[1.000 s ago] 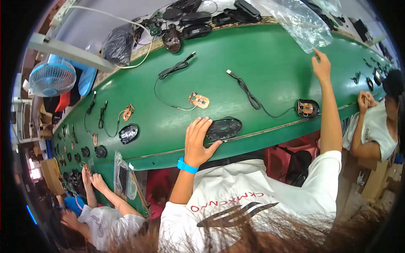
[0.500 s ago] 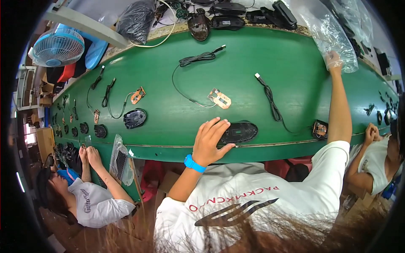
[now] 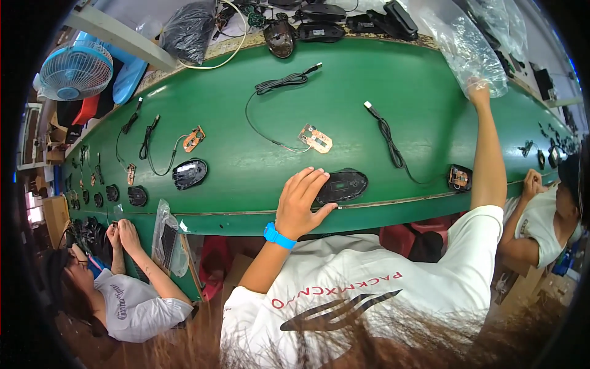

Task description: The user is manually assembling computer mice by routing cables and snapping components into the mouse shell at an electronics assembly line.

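My left hand (image 3: 302, 202), with a blue watch on its wrist, lies palm down at the table's near edge. Its fingers are stretched out against the left end of a black computer mouse shell (image 3: 345, 186). Far to the right, my right hand (image 3: 477, 90) reaches into a clear plastic bag (image 3: 462, 56); the plastic hides its fingers. Beyond the shell lies a bare circuit board (image 3: 316, 139) wired to a coiled black cable (image 3: 281, 84). Near my right forearm sits a mouse base with a circuit board in it (image 3: 460, 178), its cable (image 3: 388, 136) stretching away to the left.
Along the green table (image 3: 227, 190), more mouse shells (image 3: 190, 173), boards (image 3: 194, 139) and cables lie to the left. Dark mouse parts (image 3: 320, 32) and a black bag (image 3: 188, 32) line the back. Co-workers sit at left (image 3: 141, 295) and right (image 3: 533, 227); a blue fan (image 3: 75, 69) stands far left.
The whole view has shifted slightly, so the table things appear a little farther left. Both hands keep the same places, the left by the shell and the right inside the bag.
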A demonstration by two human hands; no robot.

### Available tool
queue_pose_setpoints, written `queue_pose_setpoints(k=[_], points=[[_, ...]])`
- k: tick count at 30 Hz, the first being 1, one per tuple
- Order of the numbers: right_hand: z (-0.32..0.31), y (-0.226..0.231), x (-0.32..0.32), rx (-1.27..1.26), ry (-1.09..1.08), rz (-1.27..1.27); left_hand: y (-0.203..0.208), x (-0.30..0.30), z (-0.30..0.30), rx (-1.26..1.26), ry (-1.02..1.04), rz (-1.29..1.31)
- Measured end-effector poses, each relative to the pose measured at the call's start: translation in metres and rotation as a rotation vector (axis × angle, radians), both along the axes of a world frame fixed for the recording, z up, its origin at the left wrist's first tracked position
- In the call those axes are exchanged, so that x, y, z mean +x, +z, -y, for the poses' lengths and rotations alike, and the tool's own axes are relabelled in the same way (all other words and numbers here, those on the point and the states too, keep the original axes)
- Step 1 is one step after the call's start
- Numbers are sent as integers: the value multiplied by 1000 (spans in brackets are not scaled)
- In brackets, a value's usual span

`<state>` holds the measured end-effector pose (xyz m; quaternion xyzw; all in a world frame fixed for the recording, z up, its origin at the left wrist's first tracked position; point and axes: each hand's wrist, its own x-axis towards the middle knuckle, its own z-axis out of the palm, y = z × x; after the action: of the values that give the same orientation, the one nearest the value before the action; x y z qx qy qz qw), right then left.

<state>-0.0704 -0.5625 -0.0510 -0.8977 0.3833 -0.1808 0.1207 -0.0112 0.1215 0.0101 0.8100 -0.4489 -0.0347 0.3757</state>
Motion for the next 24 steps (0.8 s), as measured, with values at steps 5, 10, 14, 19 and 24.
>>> queue_pose_setpoints(k=[5, 10, 14, 19, 24], points=[[-28, 4, -1, 57, 0, 12, -1, 0, -3, -12, -5, 7], [-45, 40, -17, 181, -122, 454, -2, 2, -3, -35, -33, -5], [-125, 80, -22, 327, -40, 835, -3, 2, -9, -27, -16, -27], [-334, 100, -32, 581, 254, 626, -5, 4, -17, -77, 24, -50], [-469, 100, -29, 520, 588, 209, -9, 6, -18, -93, 19, -82]])
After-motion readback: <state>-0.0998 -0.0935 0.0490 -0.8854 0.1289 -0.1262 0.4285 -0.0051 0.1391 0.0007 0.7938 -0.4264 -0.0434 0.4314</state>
